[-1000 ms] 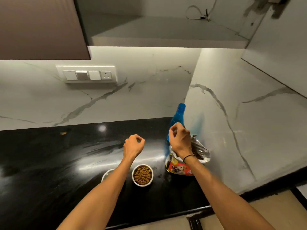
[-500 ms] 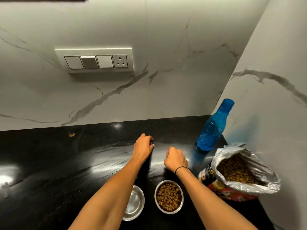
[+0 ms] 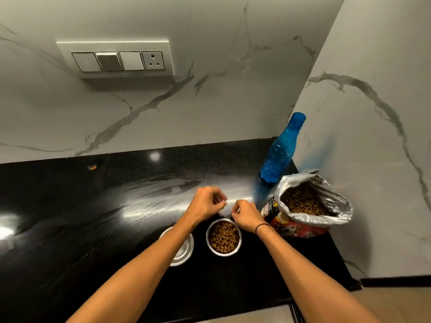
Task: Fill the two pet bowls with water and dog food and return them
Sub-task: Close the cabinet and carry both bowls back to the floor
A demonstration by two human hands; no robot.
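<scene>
Two steel pet bowls stand side by side on the black counter (image 3: 70,217). The right bowl (image 3: 224,237) is full of brown kibble. My left forearm partly covers the left bowl (image 3: 184,250), which looks empty. An open dog food bag (image 3: 310,206) lies to the right, kibble showing inside. Behind it, in the corner, stands a capped blue water bottle (image 3: 279,150). My left hand (image 3: 205,202) and my right hand (image 3: 246,215) hover just beyond the bowls, fingers curled, nothing visible in them.
Marble walls close in the counter at the back and on the right. A switch panel with a socket (image 3: 116,58) sits on the back wall. A small orange scrap (image 3: 92,167) lies far left on the counter. The counter's front edge runs along the bottom.
My right hand left the food bag and came down beside my left hand, just beyond the bowls. The camera tilted down and moved closer to the counter.
</scene>
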